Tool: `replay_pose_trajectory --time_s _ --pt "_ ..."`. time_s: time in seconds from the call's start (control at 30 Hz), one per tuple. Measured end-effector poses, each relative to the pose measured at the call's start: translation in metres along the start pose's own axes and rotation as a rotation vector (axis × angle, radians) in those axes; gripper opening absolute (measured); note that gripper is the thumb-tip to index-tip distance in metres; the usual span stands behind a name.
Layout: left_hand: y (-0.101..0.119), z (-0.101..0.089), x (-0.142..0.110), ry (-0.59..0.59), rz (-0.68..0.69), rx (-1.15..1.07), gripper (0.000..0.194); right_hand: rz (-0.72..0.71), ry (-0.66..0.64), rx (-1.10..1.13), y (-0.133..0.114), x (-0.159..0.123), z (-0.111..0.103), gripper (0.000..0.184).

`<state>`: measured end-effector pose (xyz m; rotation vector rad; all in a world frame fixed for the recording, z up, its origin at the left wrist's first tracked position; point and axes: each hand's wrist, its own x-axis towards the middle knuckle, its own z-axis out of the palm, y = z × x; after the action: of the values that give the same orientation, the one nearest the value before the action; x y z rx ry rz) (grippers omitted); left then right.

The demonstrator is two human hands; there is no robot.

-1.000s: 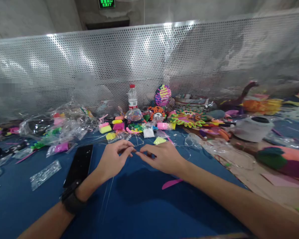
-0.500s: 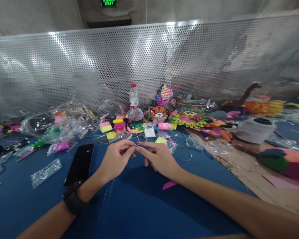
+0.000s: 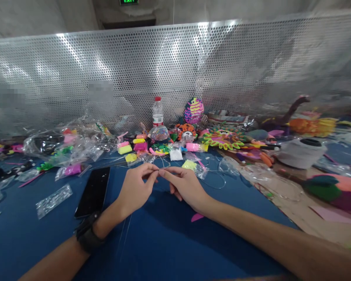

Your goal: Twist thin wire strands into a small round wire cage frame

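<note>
My left hand (image 3: 136, 190) and my right hand (image 3: 190, 187) meet fingertip to fingertip above the blue table (image 3: 163, 242). Thumb and index finger are pinched together on each hand. A thin clear thread (image 3: 219, 187) curves out to the right of my right hand, and fine strands loop just beyond the fingertips. Exactly how the thread runs between the fingers is hidden. Below my right wrist lies a small pink blade-shaped piece (image 3: 197, 217). A black phone (image 3: 93, 193) rests beside my left forearm, which wears a dark wristband (image 3: 89, 234).
Clay packs (image 3: 124, 148), a water bottle (image 3: 157, 113) and decorated clay pieces (image 3: 222, 138) crowd the table's back, before a perforated metal screen (image 3: 134, 70). Clear bags (image 3: 54, 201) lie left. On the right are a white thread spool (image 3: 301, 152) and cardboard (image 3: 295, 210).
My fingertips have drawn slightly closer, and the small bit that showed between them is now covered. The camera view has shifted a little; the surrounding things stay in place.
</note>
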<state>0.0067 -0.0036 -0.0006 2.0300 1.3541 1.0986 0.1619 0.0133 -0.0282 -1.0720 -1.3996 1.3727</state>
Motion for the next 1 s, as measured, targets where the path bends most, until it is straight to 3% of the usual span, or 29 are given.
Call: replay_pose_trajectory --time_s 0.47,0.67,1.0 --pt "-0.0065 0.0045 -0.001 0.007 0.012 0.098 0.011 -0.049 0.001 -0.093 0.0002 0.002 -0.0009 0.03" --pt "-0.0057 0.0066 -0.0006 0.003 0.079 0.233 0.013 -0.028 -0.023 -0.058 -0.0017 0.002 -0.0019 0.04" --pt "-0.006 0.0087 -0.0012 -0.056 0.171 0.414 0.017 0.133 -0.1 0.082 0.0001 0.0069 -0.0085 0.029"
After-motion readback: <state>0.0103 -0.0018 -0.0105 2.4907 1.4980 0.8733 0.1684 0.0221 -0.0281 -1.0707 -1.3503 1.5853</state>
